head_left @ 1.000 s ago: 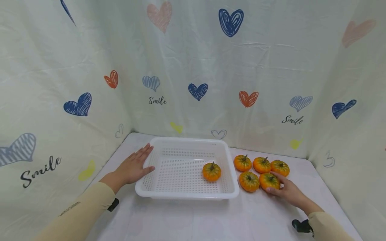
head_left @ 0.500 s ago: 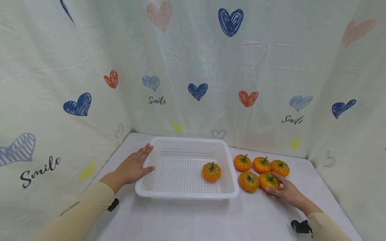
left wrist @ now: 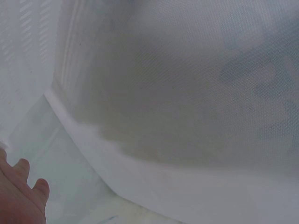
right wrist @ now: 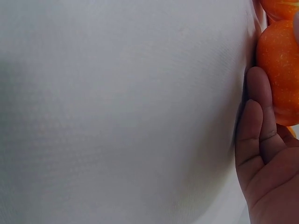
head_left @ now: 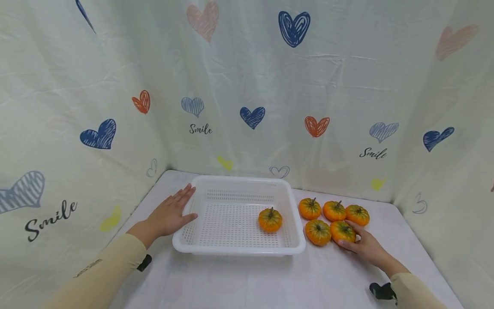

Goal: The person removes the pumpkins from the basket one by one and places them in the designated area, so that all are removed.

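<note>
A white perforated basket stands on the table with one small orange pumpkin inside, toward its right. My left hand rests on the basket's left rim, fingers straight and thumb over the edge. On the right, my right hand holds another small pumpkin between thumb and fingers from its right side; that pumpkin is at table level. Orange skin of the held pumpkin shows against my fingers in the right wrist view. The left wrist view catches some fingertips of my left hand beside the basket.
Several more pumpkins cluster right of the basket: one just left of the held one, others behind. A pale curtain printed with hearts encloses the white table at the back and sides.
The right hand and its pumpkin have shifted very slightly left, toward the neighbouring pumpkin. My left hand and the basket stay in place.
</note>
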The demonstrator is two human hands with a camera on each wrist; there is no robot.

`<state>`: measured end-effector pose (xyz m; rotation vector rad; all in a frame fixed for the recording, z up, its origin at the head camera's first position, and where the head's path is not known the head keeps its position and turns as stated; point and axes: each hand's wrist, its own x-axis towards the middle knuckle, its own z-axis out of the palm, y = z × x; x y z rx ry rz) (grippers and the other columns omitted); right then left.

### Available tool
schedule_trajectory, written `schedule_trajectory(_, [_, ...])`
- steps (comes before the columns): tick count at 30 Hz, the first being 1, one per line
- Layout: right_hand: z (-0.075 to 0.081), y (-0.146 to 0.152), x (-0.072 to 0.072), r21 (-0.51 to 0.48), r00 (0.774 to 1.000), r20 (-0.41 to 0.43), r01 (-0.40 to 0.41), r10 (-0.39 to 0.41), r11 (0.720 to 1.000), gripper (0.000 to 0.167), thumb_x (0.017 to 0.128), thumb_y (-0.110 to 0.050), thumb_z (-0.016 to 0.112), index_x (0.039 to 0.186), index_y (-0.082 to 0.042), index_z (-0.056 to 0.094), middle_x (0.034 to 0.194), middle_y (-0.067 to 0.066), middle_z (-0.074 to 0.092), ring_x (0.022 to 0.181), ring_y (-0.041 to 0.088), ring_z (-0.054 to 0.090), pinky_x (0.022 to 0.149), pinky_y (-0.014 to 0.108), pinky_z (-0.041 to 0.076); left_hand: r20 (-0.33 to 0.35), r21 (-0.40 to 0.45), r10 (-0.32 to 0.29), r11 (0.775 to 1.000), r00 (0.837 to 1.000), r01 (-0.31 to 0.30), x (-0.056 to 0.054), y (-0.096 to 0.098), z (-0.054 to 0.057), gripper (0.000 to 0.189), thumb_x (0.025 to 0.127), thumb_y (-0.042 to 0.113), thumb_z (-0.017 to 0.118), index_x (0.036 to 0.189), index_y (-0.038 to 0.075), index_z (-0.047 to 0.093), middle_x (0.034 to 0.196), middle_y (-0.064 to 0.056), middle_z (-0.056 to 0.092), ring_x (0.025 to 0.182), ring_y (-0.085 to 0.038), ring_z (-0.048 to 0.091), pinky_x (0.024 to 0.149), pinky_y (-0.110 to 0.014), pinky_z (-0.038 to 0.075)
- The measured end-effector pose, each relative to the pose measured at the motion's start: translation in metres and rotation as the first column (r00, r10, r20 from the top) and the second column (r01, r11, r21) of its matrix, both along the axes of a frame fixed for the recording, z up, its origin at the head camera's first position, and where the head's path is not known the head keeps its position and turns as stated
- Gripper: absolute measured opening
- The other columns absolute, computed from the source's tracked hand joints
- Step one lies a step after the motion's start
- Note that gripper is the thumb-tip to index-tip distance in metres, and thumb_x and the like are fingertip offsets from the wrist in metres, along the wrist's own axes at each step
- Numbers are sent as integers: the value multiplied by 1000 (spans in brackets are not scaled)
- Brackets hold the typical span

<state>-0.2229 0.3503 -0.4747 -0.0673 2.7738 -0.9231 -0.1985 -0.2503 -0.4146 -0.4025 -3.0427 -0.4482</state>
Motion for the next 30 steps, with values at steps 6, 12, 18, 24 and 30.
schedule_trajectory(6, [0, -1, 0, -7, 1000, 1, 1, -1, 1000, 103, 84, -61, 70, 155, -2, 24, 147, 41, 27, 125, 58, 37, 96, 74, 37, 1, 3, -4, 1000, 1000, 4, 0, 0, 0, 81, 98, 39, 58, 157, 1, 19, 164, -18, 12, 148, -41, 16, 116, -63, 16])
schedule_trajectory(12, [-1, 0, 0, 1, 1000, -10, -6, 6, 1000, 106, 83, -62, 70, 154, 2, 23, 147, 42, 27, 127, 59, 35, 97, 73, 36, 0, -3, -4, 1000, 1000, 4, -1, -1, -2, 81, 98, 41, 58, 158, 2, 19, 165, -18, 12, 148, -41, 17, 116, -62, 16])
schedule_trajectory(18, [-4, 2, -1, 12, 1000, -12, -7, 7, 1000, 107, 84, -62, 70, 154, 3, 21, 147, 43, 26, 128, 60, 33, 98, 74, 34, 7, 5, -8, 1000, 1000, 8, 0, -1, 0, 80, 99, 40, 58, 158, 2, 19, 165, -18, 12, 148, -41, 16, 116, -62, 16])
schedule_trajectory(24, [-5, 2, -2, 17, 1000, -17, -11, 12, 1000, 106, 85, -61, 70, 154, 3, 22, 148, 42, 26, 129, 61, 31, 98, 75, 33, 10, 7, -3, 1000, 1000, 3, 1, 0, 3, 80, 98, 39, 58, 158, 1, 19, 164, -18, 12, 148, -41, 17, 115, -63, 16])
schedule_trajectory(30, [-5, 2, -1, 17, 1000, -20, -8, 8, 1000, 104, 85, -60, 70, 154, 2, 22, 147, 42, 27, 128, 60, 34, 97, 73, 36, 14, 5, 1, 1000, 1000, -1, 1, 1, 3, 80, 98, 39, 58, 158, 1, 19, 165, -18, 12, 148, -41, 17, 116, -63, 15])
